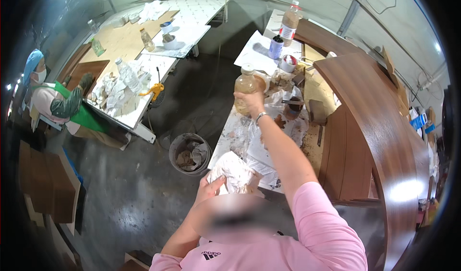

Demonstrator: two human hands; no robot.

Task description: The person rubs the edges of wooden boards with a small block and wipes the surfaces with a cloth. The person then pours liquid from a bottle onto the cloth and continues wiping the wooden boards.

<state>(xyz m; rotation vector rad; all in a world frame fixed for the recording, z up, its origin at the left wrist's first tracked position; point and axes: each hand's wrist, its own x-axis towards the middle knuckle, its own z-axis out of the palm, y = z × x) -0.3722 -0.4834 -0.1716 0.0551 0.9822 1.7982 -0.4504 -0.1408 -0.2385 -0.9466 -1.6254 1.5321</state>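
My right hand [250, 102] reaches out over the cluttered table and is wrapped round a clear plastic bottle [246, 84] of yellowish-brown liquid with a white cap. Close to my body, my left hand [209, 188] is closed on a crumpled white cloth [235, 172] with brownish stains. Just beyond the bottle sits a small round tub [261, 82], partly hidden by it. A dark cup [293, 108] with a flat tool across its top stands to the right of my right hand, on stained plastic sheeting.
Brown wood-grain panels [379, 127] lean along the right. A large bottle [290, 24] and a purple-labelled can [275, 47] stand at the table's far end. A bucket [190, 154] of crumpled waste is on the floor. At left, a person in a green apron [91, 115] works beside another table [125, 110].
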